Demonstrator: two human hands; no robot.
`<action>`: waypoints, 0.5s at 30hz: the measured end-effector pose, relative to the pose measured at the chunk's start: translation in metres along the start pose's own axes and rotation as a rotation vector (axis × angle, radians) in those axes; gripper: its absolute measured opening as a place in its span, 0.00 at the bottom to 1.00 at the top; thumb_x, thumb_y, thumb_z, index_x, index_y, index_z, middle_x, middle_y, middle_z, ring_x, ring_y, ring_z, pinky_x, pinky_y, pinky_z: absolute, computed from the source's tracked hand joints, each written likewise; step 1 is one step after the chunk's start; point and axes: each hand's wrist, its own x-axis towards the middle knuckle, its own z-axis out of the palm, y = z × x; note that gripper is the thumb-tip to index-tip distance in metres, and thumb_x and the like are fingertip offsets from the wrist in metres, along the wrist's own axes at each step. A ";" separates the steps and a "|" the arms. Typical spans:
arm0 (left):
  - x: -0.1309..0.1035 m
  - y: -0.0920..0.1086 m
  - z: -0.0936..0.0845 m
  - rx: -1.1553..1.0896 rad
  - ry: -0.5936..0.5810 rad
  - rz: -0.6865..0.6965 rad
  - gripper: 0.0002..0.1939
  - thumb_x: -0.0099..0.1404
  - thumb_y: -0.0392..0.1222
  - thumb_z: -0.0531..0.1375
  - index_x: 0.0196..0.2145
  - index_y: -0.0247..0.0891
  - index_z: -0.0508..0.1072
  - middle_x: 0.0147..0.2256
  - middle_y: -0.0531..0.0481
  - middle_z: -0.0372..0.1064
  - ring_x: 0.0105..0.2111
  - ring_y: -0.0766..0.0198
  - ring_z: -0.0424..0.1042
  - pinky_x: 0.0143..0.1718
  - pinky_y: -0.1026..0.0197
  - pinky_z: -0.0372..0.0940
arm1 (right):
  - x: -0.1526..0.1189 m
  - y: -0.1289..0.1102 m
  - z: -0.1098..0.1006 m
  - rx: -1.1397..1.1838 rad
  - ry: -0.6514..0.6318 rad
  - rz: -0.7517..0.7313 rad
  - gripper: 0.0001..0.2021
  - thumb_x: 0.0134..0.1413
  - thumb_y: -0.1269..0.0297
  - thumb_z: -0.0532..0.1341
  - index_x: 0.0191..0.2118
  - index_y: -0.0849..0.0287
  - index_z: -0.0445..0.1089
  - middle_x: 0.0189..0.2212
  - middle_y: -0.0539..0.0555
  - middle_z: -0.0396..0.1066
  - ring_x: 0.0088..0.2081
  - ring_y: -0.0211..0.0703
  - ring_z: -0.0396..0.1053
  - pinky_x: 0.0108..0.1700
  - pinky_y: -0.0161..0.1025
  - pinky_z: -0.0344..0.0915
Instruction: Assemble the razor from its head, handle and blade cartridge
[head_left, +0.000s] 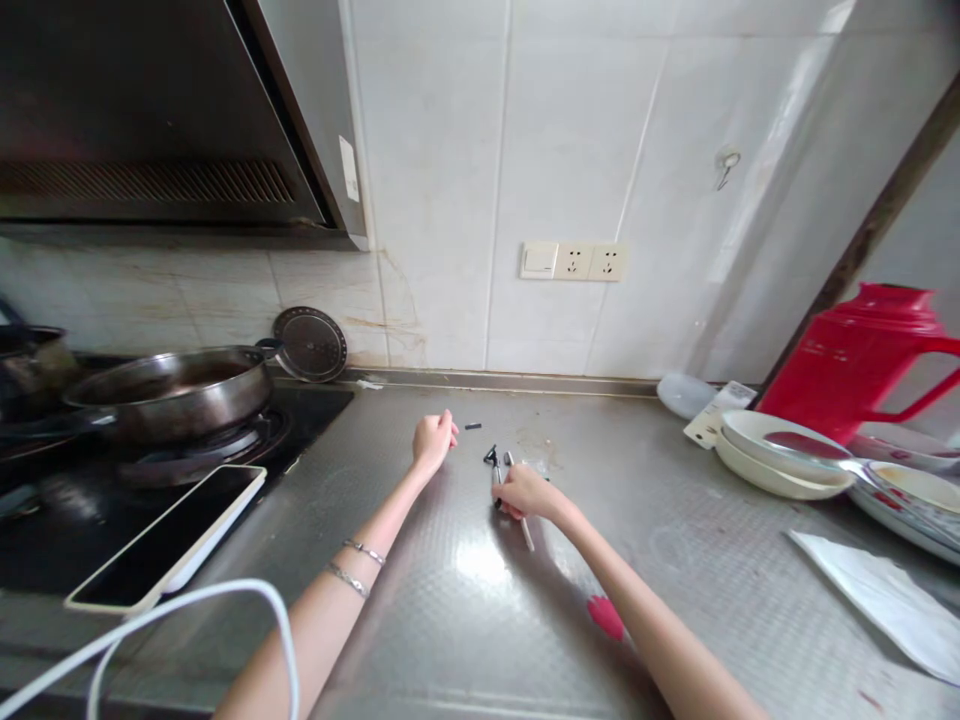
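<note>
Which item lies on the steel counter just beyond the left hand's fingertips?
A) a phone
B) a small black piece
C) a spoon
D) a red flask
B: a small black piece lies on the counter just past the left hand, apart from it.

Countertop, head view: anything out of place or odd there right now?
Yes. A tablet lies half on the stove's edge, beside the burner under the pan. A small black piece sits alone near the left hand. A red smear marks the steel countertop below the right forearm.
</note>
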 end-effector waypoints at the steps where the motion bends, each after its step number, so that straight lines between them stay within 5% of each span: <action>1: 0.000 -0.001 0.001 0.004 -0.009 -0.002 0.26 0.62 0.52 0.43 0.17 0.36 0.68 0.14 0.50 0.67 0.16 0.66 0.67 0.23 0.66 0.58 | -0.002 -0.001 -0.001 0.005 -0.011 0.002 0.16 0.45 0.68 0.52 0.11 0.59 0.60 0.13 0.54 0.67 0.17 0.37 0.66 0.22 0.31 0.61; 9: 0.008 -0.018 0.008 0.196 -0.069 0.117 0.13 0.59 0.45 0.53 0.25 0.35 0.73 0.27 0.46 0.74 0.30 0.63 0.72 0.31 0.65 0.60 | -0.004 0.002 0.000 0.010 -0.013 -0.063 0.17 0.45 0.65 0.55 0.10 0.59 0.62 0.11 0.53 0.64 0.16 0.38 0.64 0.24 0.34 0.62; 15: 0.029 -0.034 0.021 0.444 -0.131 0.205 0.13 0.58 0.40 0.57 0.39 0.33 0.74 0.37 0.42 0.73 0.40 0.59 0.69 0.41 0.62 0.60 | 0.003 0.013 -0.012 0.048 0.151 -0.055 0.19 0.47 0.60 0.54 0.10 0.59 0.62 0.09 0.52 0.61 0.14 0.36 0.61 0.23 0.33 0.58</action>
